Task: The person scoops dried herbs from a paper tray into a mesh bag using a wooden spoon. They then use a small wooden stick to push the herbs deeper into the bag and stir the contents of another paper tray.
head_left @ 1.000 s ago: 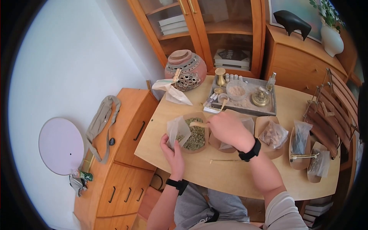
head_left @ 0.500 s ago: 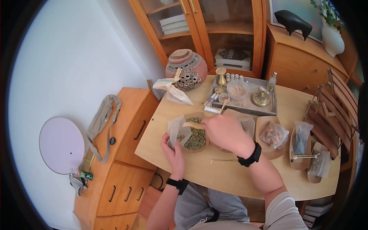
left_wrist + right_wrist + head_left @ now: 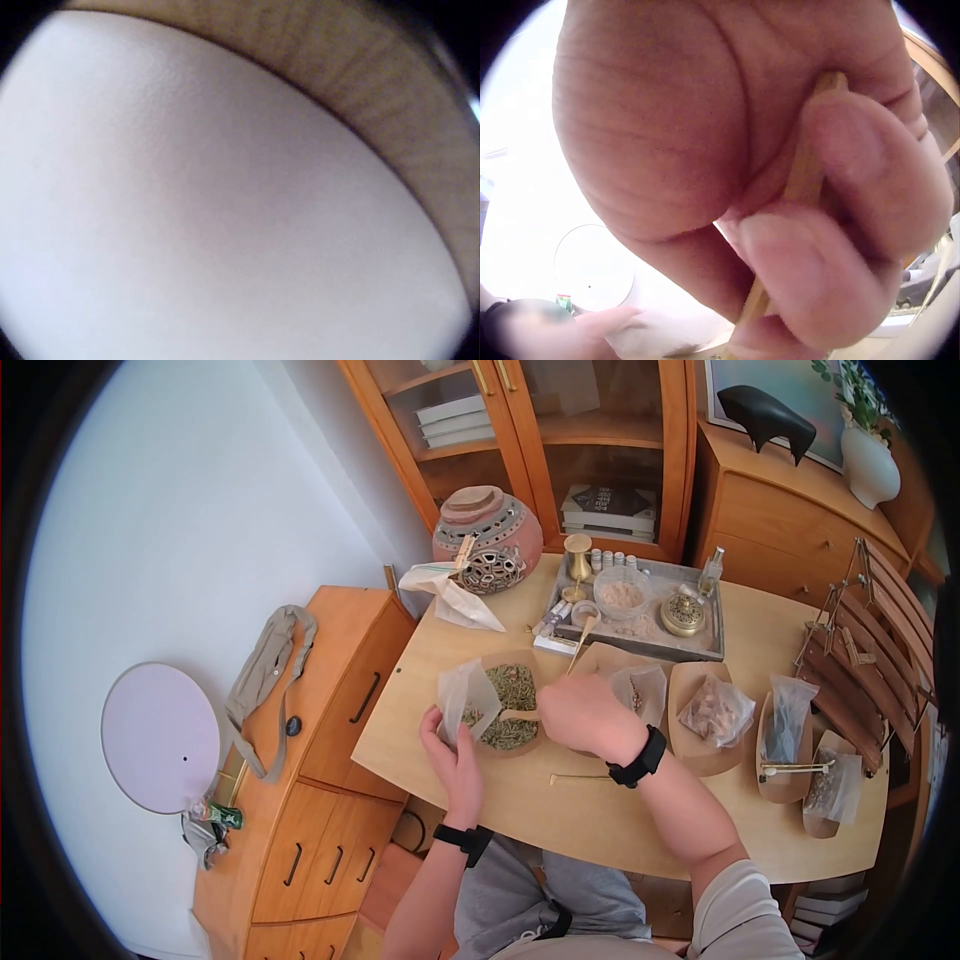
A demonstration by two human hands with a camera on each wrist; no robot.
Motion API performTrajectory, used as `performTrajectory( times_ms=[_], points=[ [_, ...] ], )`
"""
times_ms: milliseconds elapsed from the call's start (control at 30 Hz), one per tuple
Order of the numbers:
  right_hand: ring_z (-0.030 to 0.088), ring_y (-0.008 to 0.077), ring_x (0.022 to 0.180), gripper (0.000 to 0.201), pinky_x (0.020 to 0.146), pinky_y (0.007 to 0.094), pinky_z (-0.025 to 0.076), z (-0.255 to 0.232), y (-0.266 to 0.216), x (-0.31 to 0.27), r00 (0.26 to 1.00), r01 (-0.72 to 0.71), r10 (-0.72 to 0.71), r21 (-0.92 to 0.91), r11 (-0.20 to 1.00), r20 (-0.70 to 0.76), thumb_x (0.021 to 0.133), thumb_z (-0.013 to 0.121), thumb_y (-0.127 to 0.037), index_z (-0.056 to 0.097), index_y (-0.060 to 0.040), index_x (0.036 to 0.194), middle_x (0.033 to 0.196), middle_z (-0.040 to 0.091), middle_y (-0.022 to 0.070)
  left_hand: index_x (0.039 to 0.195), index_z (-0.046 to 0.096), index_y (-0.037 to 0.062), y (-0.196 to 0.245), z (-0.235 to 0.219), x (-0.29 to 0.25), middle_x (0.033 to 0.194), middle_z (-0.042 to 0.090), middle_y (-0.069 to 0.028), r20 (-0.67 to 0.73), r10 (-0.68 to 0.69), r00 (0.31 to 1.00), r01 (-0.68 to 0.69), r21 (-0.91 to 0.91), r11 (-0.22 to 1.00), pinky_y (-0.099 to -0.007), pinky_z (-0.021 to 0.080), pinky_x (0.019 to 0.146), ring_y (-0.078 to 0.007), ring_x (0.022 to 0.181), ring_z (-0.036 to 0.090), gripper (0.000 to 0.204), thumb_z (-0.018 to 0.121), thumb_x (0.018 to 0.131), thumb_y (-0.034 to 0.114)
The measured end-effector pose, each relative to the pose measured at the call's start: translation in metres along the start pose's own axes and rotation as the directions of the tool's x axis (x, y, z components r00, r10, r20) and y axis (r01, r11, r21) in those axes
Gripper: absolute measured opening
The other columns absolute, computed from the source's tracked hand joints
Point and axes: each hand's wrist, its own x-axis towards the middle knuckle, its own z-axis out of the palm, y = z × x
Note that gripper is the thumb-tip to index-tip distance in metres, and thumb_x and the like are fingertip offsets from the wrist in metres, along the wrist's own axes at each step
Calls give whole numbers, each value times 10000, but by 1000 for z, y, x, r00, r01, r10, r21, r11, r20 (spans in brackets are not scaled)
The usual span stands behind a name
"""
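My left hand (image 3: 455,768) holds a translucent bag (image 3: 463,695), its mouth turned towards the right, with some herbs inside. Beside it a brown paper tray (image 3: 540,670) is filled with dried green herbs (image 3: 512,736). In my right hand (image 3: 592,715) is a small wooden scoop (image 3: 518,715), its head low over the herbs near the bag's mouth. The right wrist view shows curled fingers (image 3: 802,277) around the scoop's squared handle (image 3: 808,172). A pale surface fills most of the left wrist view, where the left hand does not appear.
More paper trays with bagged material, one holding a pinkish bag (image 3: 716,710), line the table to the right. Behind stands a grey tray (image 3: 655,653) with a bowl and brass pieces. A pierced clay pot (image 3: 487,540) and bamboo slats (image 3: 850,670) flank the table.
The scoop first went left over the bag's mouth, then came back right and down over the herbs with my right hand. My left hand and the bag stay nearly still.
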Motion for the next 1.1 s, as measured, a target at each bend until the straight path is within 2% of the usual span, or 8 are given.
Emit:
performTrajectory(
  times_ms=[267,367,467,533,733,833,967,1100],
  points=[
    [730,414,737,167,641,489,587,13,-9,3,997,78,-79,49,996,6,809,633,-117,737,-2,747,752,711,230,1438,414,-43,0,0,0,1481,449,-202,0,3,1000,-3,-5,1000,-416,314,1191,-320,1391,436,463,568,1021,89],
    [752,376,791,134,669,467,603,11,-11,3,997,73,-73,43,996,13,794,662,-91,763,-3,788,811,740,207,1439,413,-43,-1,0,-1,1484,446,-203,2,2,1000,-2,-2,1000,-416,312,1192,-321,1392,434,465,568,1021,91],
    [749,378,781,129,655,469,598,13,-8,4,993,118,-118,26,993,-21,794,661,-89,759,-5,786,797,734,203,1439,413,-44,-2,0,0,1485,446,-205,1,9,1000,-9,-8,1000,-416,310,1194,-322,1395,432,465,566,1022,91],
    [719,410,727,163,639,495,575,13,-3,2,983,154,-148,42,987,-108,834,626,-106,726,-9,751,731,692,225,1436,414,-44,-1,0,0,1488,445,-209,2,1,1000,-1,-6,1000,-416,308,1196,-325,1397,430,464,568,1020,90],
    [715,401,794,175,723,498,574,-10,17,2,996,46,-45,16,999,-82,910,641,-157,762,-42,858,792,712,203,1422,428,-40,-2,0,0,1493,444,-206,-10,20,1000,-20,12,1000,-419,311,1195,-326,1397,431,459,584,1010,87],
    [712,394,821,200,749,483,576,-46,15,-7,994,-3,10,64,998,-110,943,639,-192,789,-61,923,832,725,197,1419,434,-38,-3,-1,-1,1488,449,-202,-7,23,1000,-23,21,1000,-420,316,1192,-327,1392,436,455,588,1009,88],
    [717,379,828,200,752,471,577,-58,8,-13,985,42,-22,114,993,-170,955,632,-183,792,-66,983,831,735,181,1417,435,-36,-3,0,-1,1482,454,-199,-9,17,1000,-16,18,1000,-422,319,1189,-328,1384,441,453,589,1010,90],
    [717,377,817,195,743,473,577,-36,-8,-6,984,85,-61,136,987,-170,954,634,-178,784,-55,973,822,735,176,1418,433,-37,-1,1,0,1472,459,-196,-3,37,999,-37,23,999,-418,321,1186,-325,1377,446,455,587,1007,83]
  ],
)
